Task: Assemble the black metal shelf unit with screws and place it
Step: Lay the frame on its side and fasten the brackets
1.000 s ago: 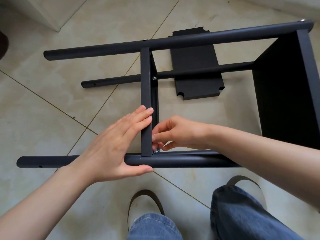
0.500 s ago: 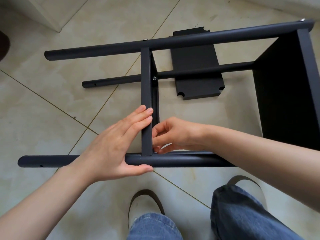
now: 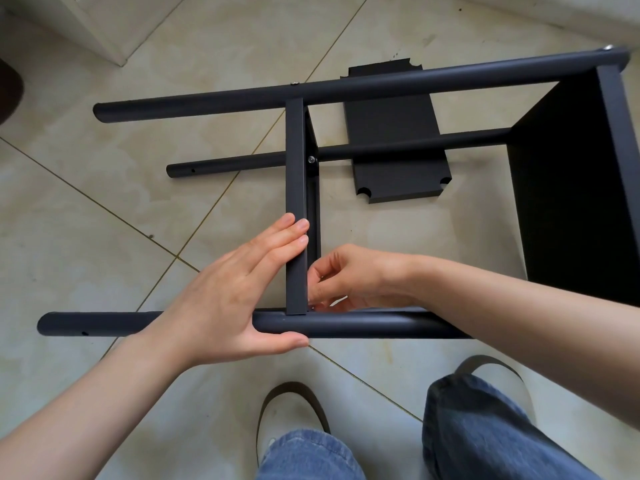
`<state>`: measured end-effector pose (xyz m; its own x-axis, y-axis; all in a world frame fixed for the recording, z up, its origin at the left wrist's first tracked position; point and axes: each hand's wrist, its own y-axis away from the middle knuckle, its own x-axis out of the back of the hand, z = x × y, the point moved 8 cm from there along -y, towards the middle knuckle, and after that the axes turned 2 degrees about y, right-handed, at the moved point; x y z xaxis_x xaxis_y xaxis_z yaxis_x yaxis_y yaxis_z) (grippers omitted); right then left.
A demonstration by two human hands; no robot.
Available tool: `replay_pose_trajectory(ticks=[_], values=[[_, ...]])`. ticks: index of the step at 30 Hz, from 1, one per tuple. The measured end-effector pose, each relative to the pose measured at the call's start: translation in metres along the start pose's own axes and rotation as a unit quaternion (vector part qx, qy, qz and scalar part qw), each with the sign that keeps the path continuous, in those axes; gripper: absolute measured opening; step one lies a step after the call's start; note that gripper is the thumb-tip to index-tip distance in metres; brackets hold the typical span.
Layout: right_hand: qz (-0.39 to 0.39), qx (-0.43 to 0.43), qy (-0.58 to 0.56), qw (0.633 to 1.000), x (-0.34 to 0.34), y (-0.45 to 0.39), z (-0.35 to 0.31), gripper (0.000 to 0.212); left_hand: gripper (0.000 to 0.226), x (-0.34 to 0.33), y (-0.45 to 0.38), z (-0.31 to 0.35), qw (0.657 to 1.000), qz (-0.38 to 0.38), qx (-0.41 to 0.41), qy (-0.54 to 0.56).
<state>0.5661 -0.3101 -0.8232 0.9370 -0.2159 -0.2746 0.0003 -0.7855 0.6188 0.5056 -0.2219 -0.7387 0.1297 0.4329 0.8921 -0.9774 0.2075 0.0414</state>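
Note:
The black shelf unit lies on its side on the tiled floor. Its near pole (image 3: 363, 325) runs left to right in front of me. A middle shelf (image 3: 295, 161) stands on edge between the near pole and the far pole (image 3: 207, 105). My left hand (image 3: 228, 292) presses straight fingers against the shelf's left face, with the thumb along the near pole. My right hand (image 3: 349, 278) reaches in from the right with curled fingers. It pinches a screw at the joint of shelf and near pole, and its fingertips hide the screw.
A second shelf (image 3: 568, 188) is fixed at the frame's right end. A loose black panel (image 3: 391, 133) lies flat on the floor behind the lower pole (image 3: 235, 164). A screw head (image 3: 312, 159) shows there. My shoes and jeans are near the bottom edge.
My right hand has dropped slightly towards the joint and its fingers have shifted, now covering the screw that showed below them. My left hand has stayed in place.

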Motion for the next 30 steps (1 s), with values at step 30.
replay_pose_trajectory(ticks=[30], values=[[-0.039, -0.065, -0.018, 0.997, -0.007, -0.001, 0.010, 0.035, 0.100, 0.001, -0.001, 0.004, 1.000, -0.003, -0.005, -0.009]])
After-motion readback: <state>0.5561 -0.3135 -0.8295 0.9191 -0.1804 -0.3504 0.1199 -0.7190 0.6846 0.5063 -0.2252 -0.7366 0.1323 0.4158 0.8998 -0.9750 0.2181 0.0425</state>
